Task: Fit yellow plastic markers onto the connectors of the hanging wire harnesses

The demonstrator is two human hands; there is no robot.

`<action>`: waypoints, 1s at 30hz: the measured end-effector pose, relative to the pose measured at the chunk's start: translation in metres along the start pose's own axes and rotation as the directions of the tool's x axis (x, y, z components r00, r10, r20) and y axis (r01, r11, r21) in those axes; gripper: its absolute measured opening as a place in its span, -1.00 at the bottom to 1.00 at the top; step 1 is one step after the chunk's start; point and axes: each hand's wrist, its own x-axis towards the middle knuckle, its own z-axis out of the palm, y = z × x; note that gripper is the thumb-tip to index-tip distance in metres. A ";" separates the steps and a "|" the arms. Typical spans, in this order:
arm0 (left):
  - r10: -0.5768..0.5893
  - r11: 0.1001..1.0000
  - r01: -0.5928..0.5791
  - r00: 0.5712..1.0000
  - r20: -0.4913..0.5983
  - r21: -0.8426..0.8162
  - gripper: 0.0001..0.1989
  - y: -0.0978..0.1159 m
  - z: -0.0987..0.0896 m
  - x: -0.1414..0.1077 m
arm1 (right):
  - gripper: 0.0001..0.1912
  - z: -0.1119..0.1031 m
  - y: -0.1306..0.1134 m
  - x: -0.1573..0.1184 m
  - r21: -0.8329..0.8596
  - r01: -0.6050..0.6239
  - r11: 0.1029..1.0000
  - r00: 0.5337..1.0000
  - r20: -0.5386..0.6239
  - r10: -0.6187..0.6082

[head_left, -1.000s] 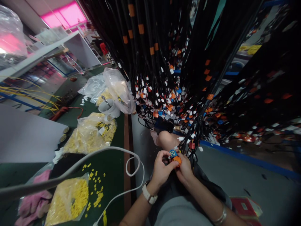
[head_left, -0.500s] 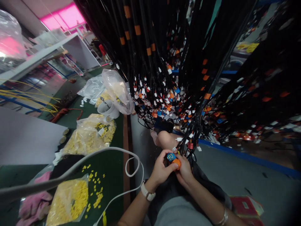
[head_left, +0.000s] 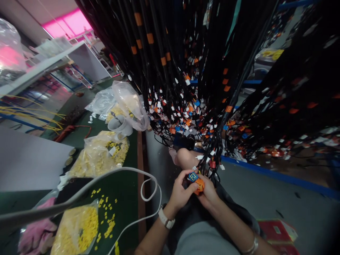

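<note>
Close to my lap, both hands are closed around a pair of wire connectors. The blue connector (head_left: 193, 176) faces up with yellow pieces showing in its face. Just below it sits an orange connector (head_left: 199, 186), also with yellow in its face. My left hand (head_left: 180, 191) grips from the left, its thumb laid against the orange connector. From the right, my right hand (head_left: 209, 193) wraps the connectors and the wires behind them; several of its fingers are hidden. Black wires with white and red connectors (head_left: 212, 164) hang just beyond my hands.
Dense black cable harnesses (head_left: 159, 42) hang ahead, ending in many small connectors. On the green bench at left lie bags of yellow pieces (head_left: 89, 226), loose yellow pieces (head_left: 109, 226), a white cup (head_left: 117, 123) and a pink cloth (head_left: 39, 230). A grey hose (head_left: 101, 177) crosses the bench.
The orange connector has turned so that its yellow face shows more. Both hands stay around the connectors. The whole view has shifted slightly.
</note>
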 end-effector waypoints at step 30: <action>0.034 0.980 0.000 0.985 -0.168 0.197 -0.68 0.026 0.011 0.036 | -0.69 -0.023 0.014 0.001 -0.565 0.410 0.716 0.910 0.311 -0.275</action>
